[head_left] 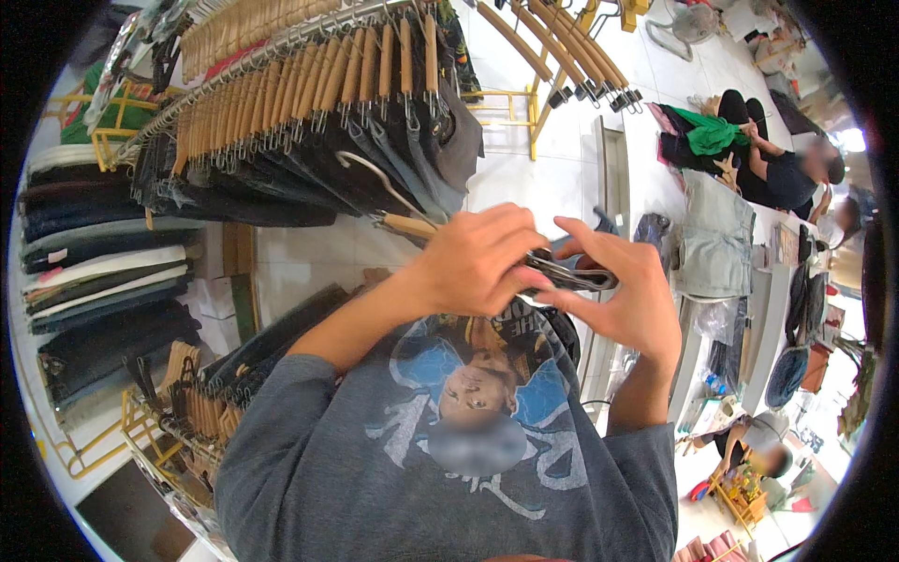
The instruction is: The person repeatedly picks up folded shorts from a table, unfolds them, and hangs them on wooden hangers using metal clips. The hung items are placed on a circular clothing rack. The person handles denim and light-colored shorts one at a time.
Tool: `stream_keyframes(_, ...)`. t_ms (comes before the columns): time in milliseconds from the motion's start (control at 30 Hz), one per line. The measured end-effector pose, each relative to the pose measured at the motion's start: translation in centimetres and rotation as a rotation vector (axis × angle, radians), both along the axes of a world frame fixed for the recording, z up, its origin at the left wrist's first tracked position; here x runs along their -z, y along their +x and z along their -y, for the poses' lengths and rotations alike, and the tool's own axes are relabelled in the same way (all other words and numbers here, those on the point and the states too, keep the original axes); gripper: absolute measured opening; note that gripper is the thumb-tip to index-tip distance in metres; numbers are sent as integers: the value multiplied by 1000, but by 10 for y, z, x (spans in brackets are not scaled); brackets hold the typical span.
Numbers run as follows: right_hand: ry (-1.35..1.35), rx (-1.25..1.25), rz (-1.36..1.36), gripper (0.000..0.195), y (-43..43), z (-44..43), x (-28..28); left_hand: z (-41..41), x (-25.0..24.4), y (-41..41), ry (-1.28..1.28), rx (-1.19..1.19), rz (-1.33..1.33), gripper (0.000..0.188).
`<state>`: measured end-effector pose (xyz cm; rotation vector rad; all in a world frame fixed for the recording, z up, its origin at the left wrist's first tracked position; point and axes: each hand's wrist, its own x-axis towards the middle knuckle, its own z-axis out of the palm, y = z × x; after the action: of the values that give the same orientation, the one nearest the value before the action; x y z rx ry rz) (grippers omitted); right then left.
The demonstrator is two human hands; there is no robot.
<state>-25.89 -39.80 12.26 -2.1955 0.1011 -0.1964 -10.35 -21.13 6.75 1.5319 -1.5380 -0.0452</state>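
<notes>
Close before my chest, my left hand (481,260) is closed on the folded waistband of a dark garment (572,272), beside a wooden clip hanger (407,225) whose metal hook points up and to the left. The hanger's near end is hidden behind my left hand. On the right, my right hand (618,288) has its thumb and fingers spread around the other end of the folded waistband; whether it grips the cloth I cannot tell. Most of the garment below the waistband is hidden by my hands.
Dark trousers (281,183) hang from wooden hangers on a metal rail ahead, with folded clothes (105,281) stacked at the left. Wooden clip hangers (562,49) hang from a yellow rack (534,126). Denim shorts (715,239) lie at the right; seated people are beyond.
</notes>
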Motion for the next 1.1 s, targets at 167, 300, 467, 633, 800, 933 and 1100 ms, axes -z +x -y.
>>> stream_keyframes(167, -77, 121, -215, 61, -20, 3, -3, 35, -2, -25, -50, 11, -139, 48)
stream_keyframes(300, -34, 183, -143, 39, -44, 12, 22, 47, -3, -36, -153, -125, -187, 50)
stream_keyframes(467, -148, 307, -96, 22, -49, 7, 37, 33, 35, -45, -47, -460, -487, 27)
stream_keyframes(633, -288, 342, -6, 25, -35, 2, 73, 43, 94, -14, 374, -397, -1349, 56)
stream_keyframes(800, -394, 372, 108, 28, 2, -10, 89, 74, 98, 30, 239, -167, -1572, 64)
stream_keyframes(933, -359, 415, 90, 28, 41, -15, 104, 91, 94, 69, 139, -189, -1469, 68)
stream_keyframes(1100, -301, 418, 1, 30, 97, -24, 112, 105, 101, 121, 19, -120, -1388, 69)
